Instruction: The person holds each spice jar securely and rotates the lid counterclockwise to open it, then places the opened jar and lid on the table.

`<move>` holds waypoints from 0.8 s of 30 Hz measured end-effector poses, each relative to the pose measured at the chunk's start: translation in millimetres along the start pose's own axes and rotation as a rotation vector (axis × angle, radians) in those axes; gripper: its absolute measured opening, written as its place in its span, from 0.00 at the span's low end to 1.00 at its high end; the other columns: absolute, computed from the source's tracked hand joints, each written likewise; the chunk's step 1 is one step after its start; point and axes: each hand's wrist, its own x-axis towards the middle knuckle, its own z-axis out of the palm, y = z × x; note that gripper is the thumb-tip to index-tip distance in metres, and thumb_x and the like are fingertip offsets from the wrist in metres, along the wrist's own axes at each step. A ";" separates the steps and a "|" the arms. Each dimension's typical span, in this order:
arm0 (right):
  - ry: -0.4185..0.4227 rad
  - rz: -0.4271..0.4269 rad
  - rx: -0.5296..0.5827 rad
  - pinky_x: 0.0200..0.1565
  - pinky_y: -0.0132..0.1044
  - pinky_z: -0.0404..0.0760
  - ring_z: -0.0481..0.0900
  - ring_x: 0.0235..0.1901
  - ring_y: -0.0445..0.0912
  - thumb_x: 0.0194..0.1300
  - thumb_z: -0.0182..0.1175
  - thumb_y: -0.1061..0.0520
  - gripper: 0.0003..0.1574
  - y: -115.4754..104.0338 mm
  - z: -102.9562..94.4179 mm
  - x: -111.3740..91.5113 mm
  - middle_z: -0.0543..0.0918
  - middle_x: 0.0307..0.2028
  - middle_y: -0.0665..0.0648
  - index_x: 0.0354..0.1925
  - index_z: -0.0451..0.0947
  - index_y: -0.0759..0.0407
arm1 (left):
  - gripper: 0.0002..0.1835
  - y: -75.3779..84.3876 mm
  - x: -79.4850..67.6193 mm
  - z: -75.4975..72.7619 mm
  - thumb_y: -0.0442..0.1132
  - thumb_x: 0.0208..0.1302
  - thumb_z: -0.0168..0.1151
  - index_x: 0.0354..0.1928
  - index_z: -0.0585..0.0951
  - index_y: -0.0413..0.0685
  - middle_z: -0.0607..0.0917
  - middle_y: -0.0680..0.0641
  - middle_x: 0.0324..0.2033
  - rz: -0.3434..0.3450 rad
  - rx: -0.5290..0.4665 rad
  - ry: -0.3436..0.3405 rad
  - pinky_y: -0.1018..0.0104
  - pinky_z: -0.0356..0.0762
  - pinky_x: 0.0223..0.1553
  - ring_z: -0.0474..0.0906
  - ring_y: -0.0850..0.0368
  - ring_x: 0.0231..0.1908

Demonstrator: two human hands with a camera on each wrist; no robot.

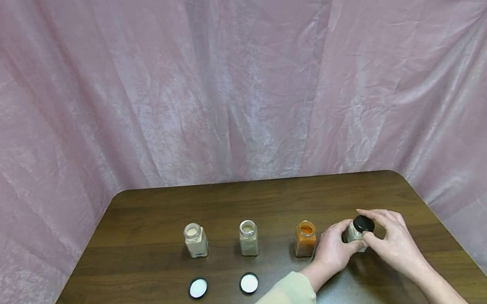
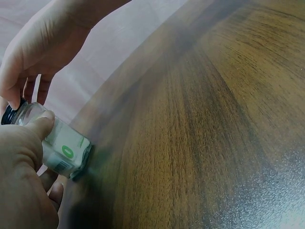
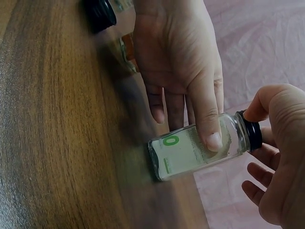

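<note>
At the table's right side, my left hand (image 1: 331, 249) grips the body of a glass spice jar (image 3: 178, 155) filled with pale powder. Its thumb lies across the jar's front, over a label with green print. My right hand (image 1: 393, 242) pinches the black lid (image 1: 364, 223) on top, thumb on one side and fingers on the other. In both wrist views the lid sits on the jar's neck. Just left of my left hand stands a lidless jar of orange powder (image 1: 304, 239), partly hidden by that hand.
Two more lidless jars of pale powder stand farther left, one left (image 1: 197, 243) and one near the middle (image 1: 249, 240). In front of them two black lids lie white side up, a left lid (image 1: 198, 288) and a right lid (image 1: 249, 283). A pink curtain (image 1: 235, 73) hangs behind the wooden table (image 1: 145, 231).
</note>
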 end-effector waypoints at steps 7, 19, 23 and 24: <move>0.000 -0.013 0.001 0.55 0.60 0.62 0.63 0.63 0.63 0.56 0.64 0.66 0.35 -0.3 0.9 -0.4 0.78 0.58 0.63 0.64 0.78 0.59 | 0.24 0.3 -0.4 0.0 0.50 0.56 0.79 0.56 0.84 0.66 0.84 0.65 0.45 -0.008 0.000 -0.002 0.75 0.73 0.44 0.77 0.71 0.43; -0.022 -0.018 0.025 0.57 0.64 0.60 0.60 0.66 0.64 0.63 0.69 0.59 0.40 -2.5 -3.6 0.3 0.77 0.62 0.62 0.71 0.70 0.57 | 0.23 1.7 0.1 -1.3 0.51 0.57 0.78 0.55 0.85 0.65 0.84 0.64 0.46 0.002 -0.007 -0.005 0.75 0.74 0.46 0.78 0.70 0.46; -0.040 0.028 0.006 0.56 0.65 0.61 0.58 0.67 0.64 0.66 0.70 0.48 0.40 -3.6 -5.6 -0.1 0.76 0.64 0.62 0.71 0.70 0.57 | 0.23 1.8 -0.1 -2.1 0.52 0.57 0.78 0.55 0.85 0.65 0.84 0.64 0.47 0.001 -0.016 -0.007 0.74 0.74 0.48 0.79 0.70 0.47; -0.041 0.034 0.001 0.57 0.65 0.61 0.58 0.68 0.64 0.66 0.71 0.47 0.41 -3.7 -5.8 -0.1 0.76 0.64 0.62 0.71 0.70 0.58 | 0.23 1.9 -0.1 -2.3 0.52 0.57 0.78 0.55 0.85 0.65 0.84 0.64 0.47 0.001 -0.017 -0.007 0.74 0.74 0.48 0.79 0.69 0.47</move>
